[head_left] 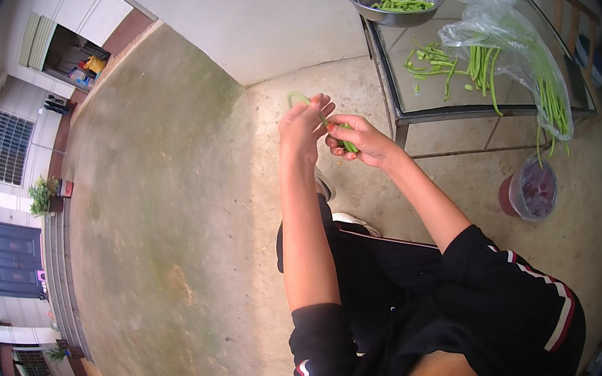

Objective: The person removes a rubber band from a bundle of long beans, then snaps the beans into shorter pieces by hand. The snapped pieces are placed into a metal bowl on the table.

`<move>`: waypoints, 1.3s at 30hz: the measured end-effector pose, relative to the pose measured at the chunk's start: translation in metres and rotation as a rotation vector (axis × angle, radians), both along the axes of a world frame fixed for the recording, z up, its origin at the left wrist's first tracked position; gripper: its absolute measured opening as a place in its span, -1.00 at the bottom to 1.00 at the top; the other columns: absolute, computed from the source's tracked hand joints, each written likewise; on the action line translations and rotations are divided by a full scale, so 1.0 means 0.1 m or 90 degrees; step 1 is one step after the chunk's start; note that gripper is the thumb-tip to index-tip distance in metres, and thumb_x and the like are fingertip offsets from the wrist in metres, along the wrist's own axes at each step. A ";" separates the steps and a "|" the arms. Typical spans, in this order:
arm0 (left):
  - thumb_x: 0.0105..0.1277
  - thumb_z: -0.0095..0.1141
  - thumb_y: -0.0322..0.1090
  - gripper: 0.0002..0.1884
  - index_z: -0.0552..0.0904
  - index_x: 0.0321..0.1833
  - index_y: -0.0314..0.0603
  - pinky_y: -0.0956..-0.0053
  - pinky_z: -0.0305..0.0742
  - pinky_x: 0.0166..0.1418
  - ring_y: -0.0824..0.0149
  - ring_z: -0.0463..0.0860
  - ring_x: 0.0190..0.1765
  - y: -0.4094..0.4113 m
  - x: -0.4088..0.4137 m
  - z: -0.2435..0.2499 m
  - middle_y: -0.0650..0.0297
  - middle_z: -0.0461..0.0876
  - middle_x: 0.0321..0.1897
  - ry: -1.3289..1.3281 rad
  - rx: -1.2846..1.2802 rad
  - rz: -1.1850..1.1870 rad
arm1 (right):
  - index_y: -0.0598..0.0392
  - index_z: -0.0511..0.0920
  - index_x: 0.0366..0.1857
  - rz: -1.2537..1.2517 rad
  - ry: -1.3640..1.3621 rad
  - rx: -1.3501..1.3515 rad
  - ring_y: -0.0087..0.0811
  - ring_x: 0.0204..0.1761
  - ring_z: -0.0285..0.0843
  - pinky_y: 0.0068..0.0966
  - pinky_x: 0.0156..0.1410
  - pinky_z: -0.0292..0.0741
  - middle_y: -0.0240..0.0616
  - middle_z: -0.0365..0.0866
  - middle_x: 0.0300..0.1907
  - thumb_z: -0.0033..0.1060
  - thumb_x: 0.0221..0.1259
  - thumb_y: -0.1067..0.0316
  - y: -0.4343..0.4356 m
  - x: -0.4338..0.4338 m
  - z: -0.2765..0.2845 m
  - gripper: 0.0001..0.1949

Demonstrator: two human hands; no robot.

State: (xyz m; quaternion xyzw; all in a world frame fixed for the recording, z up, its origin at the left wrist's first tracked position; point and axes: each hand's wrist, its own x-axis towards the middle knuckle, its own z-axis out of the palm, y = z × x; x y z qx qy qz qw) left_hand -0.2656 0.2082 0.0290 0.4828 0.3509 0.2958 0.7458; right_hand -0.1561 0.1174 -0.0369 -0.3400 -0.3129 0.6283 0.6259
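My left hand (302, 126) holds the upper part of a long green bean (298, 97), which bends over the fingers. Just beside it, my right hand (356, 139) is closed around short green bean pieces (348, 140), with its thumb and finger at the bean's lower part. On the glass-topped table (402, 51) to the right lie loose long beans and cut bits (435, 61). A clear plastic bag (525, 36) there holds more long beans (483, 67), some hanging over the table's edge. A steel bowl (396, 18) at the table's far corner contains bean pieces (402, 4).
A reddish bin (508, 196) with a clear liner stands on the floor below the table's near right corner. A wooden chair (571, 0) is beyond the table. A pale wall (270, 28) rises ahead, and a concrete yard (168, 204) stretches left.
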 end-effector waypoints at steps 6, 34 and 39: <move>0.45 -0.08 -0.44 -0.67 0.32 0.16 -0.54 0.02 0.42 0.35 -0.05 0.56 0.22 0.20 -0.05 -0.10 -0.18 0.50 0.13 -0.210 -0.181 0.127 | 0.11 0.50 -0.21 0.005 -0.038 0.000 -0.68 -0.49 0.41 -0.80 -0.60 0.18 -0.44 0.48 -0.45 0.06 0.39 0.25 -0.11 -0.02 0.06 -0.84; 0.36 0.14 -0.45 -0.87 0.48 -0.19 -0.37 0.33 0.60 0.14 0.06 0.73 -0.07 0.03 -0.08 0.03 -0.05 0.68 -0.20 -0.116 0.200 0.249 | 0.07 0.52 -0.35 -0.235 -0.070 -0.240 -0.58 -0.40 0.54 -0.69 -0.56 0.19 -0.42 0.52 -0.45 0.06 0.30 0.30 0.38 -0.18 -0.54 -0.88; 0.27 0.22 -0.39 -0.83 0.49 -0.24 -0.28 0.40 0.54 0.09 0.15 0.74 -0.07 0.09 -0.19 0.04 0.02 0.71 -0.19 -0.089 0.051 0.190 | 0.02 0.48 -0.22 -0.154 0.108 -0.117 -0.49 -0.21 0.67 -0.72 -0.54 0.16 -0.34 0.62 -0.23 0.12 0.30 0.26 0.26 -0.18 -0.28 -0.88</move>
